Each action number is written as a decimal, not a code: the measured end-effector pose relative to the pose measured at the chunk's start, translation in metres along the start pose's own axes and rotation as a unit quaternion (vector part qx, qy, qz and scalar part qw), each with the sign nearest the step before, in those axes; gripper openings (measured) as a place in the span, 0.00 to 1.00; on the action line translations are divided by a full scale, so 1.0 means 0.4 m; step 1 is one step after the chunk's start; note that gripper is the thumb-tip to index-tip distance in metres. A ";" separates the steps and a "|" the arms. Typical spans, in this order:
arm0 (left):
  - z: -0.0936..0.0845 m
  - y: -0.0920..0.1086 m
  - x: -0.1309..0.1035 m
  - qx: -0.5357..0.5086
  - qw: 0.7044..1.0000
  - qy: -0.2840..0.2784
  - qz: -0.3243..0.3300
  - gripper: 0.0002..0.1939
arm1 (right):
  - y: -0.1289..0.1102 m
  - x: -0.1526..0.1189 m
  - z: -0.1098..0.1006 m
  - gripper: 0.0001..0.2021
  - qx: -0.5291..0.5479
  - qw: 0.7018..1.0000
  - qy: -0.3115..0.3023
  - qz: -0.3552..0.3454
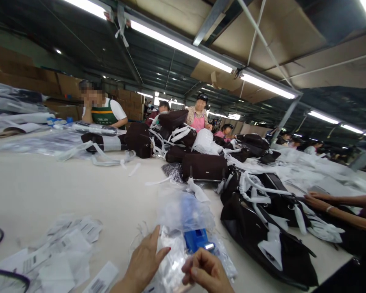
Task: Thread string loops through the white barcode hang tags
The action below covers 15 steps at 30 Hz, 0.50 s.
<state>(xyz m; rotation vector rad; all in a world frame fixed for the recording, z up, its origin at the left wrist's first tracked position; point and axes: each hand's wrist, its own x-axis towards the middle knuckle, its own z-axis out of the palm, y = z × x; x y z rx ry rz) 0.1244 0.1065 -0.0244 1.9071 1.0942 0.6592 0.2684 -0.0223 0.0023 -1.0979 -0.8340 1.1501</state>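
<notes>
My left hand point(144, 260) is open, thumb held apart from the fingers, at the left edge of a shiny clear plastic bag point(174, 256). My right hand point(205, 270) is closed, its fingertips curled in to the thumb at the bag's right side. Whether something small sits in that pinch is hidden. Just beyond the right hand lies a blue plastic tool point(197, 240) with a bright metal-looking end; its kind is unclear. Farther out, a clear plastic sheet point(183, 209) with a blue patch covers part of the table.
Loose barcode labels point(61, 252) and a black cable point(6, 272) are at left. Dark brown bags with white-wrapped straps point(262, 232) crowd the right; another brown bag point(205, 167) stands ahead. A co-worker's arms point(338, 207) reach in from the right. Several people work beyond.
</notes>
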 end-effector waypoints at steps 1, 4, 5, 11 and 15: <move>-0.016 0.007 -0.015 0.016 1.000 0.005 0.021 0.20 | -0.006 0.000 0.006 0.15 -0.014 1.000 -0.002 -0.001; -0.058 0.035 -0.063 -0.013 0.997 -0.058 0.041 0.16 | -0.026 0.009 0.034 0.13 -0.074 0.997 -0.016 -0.011; -0.067 0.042 -0.077 -0.039 0.996 -0.079 0.034 0.15 | -0.033 0.016 0.047 0.12 -0.100 0.995 -0.020 -0.015; -0.093 0.023 -0.112 -0.189 0.982 -0.029 0.008 0.13 | -0.037 0.070 0.137 0.11 -0.115 0.992 -0.017 -0.046; -0.130 0.009 -0.118 -0.295 0.950 0.000 -0.108 0.18 | 0.005 0.090 0.198 0.19 0.039 0.998 0.023 -0.046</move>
